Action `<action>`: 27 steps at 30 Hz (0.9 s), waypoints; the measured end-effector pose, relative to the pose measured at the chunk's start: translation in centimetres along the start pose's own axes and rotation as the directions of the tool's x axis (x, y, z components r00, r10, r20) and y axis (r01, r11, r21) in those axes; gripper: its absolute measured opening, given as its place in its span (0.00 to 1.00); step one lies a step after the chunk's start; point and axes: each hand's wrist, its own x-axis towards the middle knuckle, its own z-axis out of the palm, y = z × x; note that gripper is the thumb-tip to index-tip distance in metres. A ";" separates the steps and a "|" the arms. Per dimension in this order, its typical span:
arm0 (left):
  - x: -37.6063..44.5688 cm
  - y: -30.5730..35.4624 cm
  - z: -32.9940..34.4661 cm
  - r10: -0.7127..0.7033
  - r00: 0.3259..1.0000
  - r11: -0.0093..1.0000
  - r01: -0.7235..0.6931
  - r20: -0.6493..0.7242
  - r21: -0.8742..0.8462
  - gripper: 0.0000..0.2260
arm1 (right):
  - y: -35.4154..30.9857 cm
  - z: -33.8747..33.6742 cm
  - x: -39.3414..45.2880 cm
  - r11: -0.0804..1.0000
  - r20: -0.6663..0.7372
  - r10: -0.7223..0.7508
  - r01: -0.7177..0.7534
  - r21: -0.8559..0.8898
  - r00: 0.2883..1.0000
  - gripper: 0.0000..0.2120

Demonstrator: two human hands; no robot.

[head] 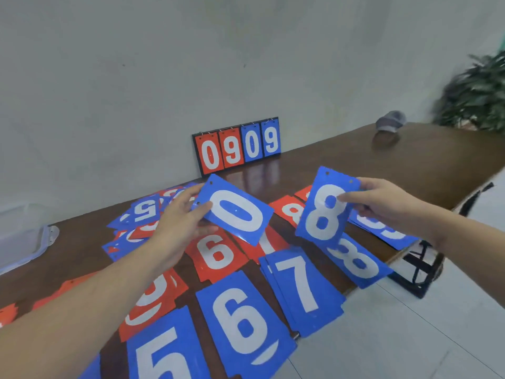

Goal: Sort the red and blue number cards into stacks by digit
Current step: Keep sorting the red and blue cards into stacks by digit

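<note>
Cards lie spread over the brown table (341, 165), red and blue mixed. The left hand (180, 222) pinches a blue 0 (235, 210) by its edge, thumb on top, holding it above the red 6 (216, 253). The right hand (382, 203) grips a blue 8 (325, 212) at its upper right, lifted over another blue 8 (358, 262). Nearer lie a blue 7 (303, 285), blue 6 (243, 321) and blue 5 (161, 356). A scoreboard (237, 146) reading 0909 leans against the wall.

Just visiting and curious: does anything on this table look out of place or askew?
Nothing looks damaged. The near blue 6 card and blue 7 cards stick out over the table edge, so they could slip off. The loose cards at far left lie in a jumble.
</note>
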 end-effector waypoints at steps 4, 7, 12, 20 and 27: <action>-0.3 0.3 2.7 -0.008 0.998 0.999 0.005 0.059 0.042 0.13 | 1.0 -2.0 -2.1 0.991 0.007 0.109 -0.110 0.076 0.994 0.04; -0.4 0.2 4.4 -0.031 0.995 0.999 0.027 0.097 0.045 0.12 | 2.9 -1.9 -2.6 0.982 0.030 0.188 -0.189 0.014 0.982 0.07; -0.7 -0.3 6.0 -0.049 0.989 0.996 0.037 0.136 0.087 0.12 | 6.8 0.7 -0.7 0.923 -0.147 0.071 -0.120 -0.365 0.987 0.11; -0.5 -1.1 6.4 -0.073 0.992 0.989 0.060 0.098 0.135 0.11 | 8.9 2.2 1.1 0.653 -0.147 -0.113 -0.038 -0.757 0.983 0.15; -0.8 -1.2 5.3 -0.082 0.993 0.983 0.066 0.086 0.171 0.09 | 8.0 3.5 1.7 0.730 -0.119 -0.228 0.089 -0.678 0.966 0.14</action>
